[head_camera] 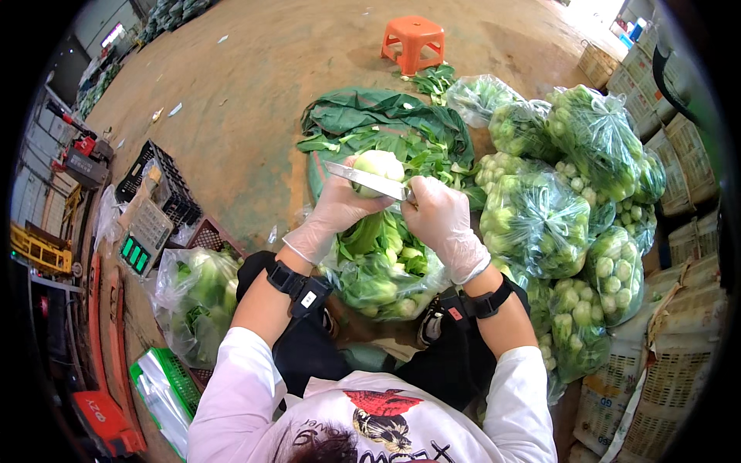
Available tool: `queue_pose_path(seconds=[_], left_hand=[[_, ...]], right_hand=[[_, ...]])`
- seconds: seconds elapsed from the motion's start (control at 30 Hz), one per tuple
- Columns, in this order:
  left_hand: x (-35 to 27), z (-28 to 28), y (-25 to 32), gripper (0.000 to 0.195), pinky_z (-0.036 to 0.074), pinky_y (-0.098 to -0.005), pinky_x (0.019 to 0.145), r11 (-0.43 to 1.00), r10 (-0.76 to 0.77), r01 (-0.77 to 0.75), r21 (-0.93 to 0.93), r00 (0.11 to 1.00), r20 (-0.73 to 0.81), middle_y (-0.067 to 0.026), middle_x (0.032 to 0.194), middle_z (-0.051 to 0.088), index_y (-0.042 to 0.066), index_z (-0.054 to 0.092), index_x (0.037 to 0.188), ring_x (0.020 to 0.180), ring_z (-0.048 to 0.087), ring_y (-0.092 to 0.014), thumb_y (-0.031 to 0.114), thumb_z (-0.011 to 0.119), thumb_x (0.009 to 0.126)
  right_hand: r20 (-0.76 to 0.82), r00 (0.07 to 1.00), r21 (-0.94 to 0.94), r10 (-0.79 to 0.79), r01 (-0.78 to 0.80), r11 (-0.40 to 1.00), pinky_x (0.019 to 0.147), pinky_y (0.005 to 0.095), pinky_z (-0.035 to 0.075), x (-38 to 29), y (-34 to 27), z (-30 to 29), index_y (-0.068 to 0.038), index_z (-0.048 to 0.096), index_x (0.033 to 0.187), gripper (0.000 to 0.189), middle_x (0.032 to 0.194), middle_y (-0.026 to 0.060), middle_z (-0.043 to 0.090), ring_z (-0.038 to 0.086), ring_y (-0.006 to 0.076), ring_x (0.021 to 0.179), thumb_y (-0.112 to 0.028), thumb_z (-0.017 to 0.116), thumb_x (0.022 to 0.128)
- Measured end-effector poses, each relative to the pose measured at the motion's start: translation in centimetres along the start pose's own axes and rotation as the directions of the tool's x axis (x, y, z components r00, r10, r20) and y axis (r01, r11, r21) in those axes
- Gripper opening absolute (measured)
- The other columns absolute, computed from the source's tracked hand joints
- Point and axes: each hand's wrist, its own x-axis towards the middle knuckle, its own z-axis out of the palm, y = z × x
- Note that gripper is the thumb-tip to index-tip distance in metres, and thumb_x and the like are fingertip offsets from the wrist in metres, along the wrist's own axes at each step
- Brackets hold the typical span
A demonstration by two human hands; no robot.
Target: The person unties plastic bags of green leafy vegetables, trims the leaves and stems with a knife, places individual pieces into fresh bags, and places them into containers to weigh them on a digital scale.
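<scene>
In a clear disposable glove, my left hand point(341, 202) grips a head of bok choy point(379, 165), its pale base turned up and its leaves hanging down. My right hand point(440, 217), gloved the same way, holds a knife by its handle. The knife's broad metal blade point(370, 182) lies across the front of the pale base; whether it has cut in cannot be told. Below both hands, an open clear plastic bag point(379, 295) of bok choy sits between my feet. Loose trimmed leaves point(428, 153) lie beyond on a green woven sack point(370, 107).
Filled bags of bok choy point(538, 226) are piled at the right, beside stacked plastic crates point(677, 312). An orange stool point(414, 43) stands ahead. At the left are a digital scale point(145, 234), a black crate point(162, 182), another bag of greens point(200, 301) and a green basket point(168, 388) holding plastic bags.
</scene>
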Motion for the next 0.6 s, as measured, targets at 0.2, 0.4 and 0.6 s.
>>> queue_pose_path(seconds=[0.2,0.4,0.6], left_hand=[[0.2,0.5,-0.2,0.070,0.027,-0.0339,0.102,0.998,-0.020,0.018,0.067,0.999,0.035,-0.0046,0.106,0.060,0.003,0.047,0.114,0.103,0.053,-0.016,0.021,0.084,0.057],[0.8,1.4,0.3,0.063,0.044,-0.0302,0.089,0.999,-0.007,0.010,-0.053,0.999,0.045,-0.0060,0.108,0.057,0.003,0.045,0.116,0.100,0.054,-0.014,0.010,0.079,0.064],[1.5,1.5,1.1,0.062,0.046,-0.0284,0.086,0.969,0.243,-0.244,-0.027,0.969,-0.043,-0.0065,0.109,0.055,0.003,0.045,0.115,0.099,0.055,-0.015,0.008,0.080,0.064]], right_hand=[[0.060,0.997,-0.051,0.042,-0.039,0.998,0.050,0.0358,0.047,-0.2,1.3,1.1,-0.008,0.049,0.072,0.017,0.066,0.0068,0.055,0.058,0.0252,0.057,-0.016,0.064,0.069],[-0.061,0.998,-0.052,0.016,-0.019,0.998,0.049,0.0331,0.048,0.7,3.0,2.1,-0.009,0.049,0.074,0.022,0.066,0.0060,0.055,0.059,0.0236,0.059,-0.018,0.067,0.068],[0.334,0.844,-0.441,0.419,-0.253,0.861,0.055,0.0345,0.054,-0.1,11.3,4.6,-0.009,0.060,0.076,0.009,0.069,0.0092,0.065,0.066,0.0239,0.063,-0.014,0.057,0.082]])
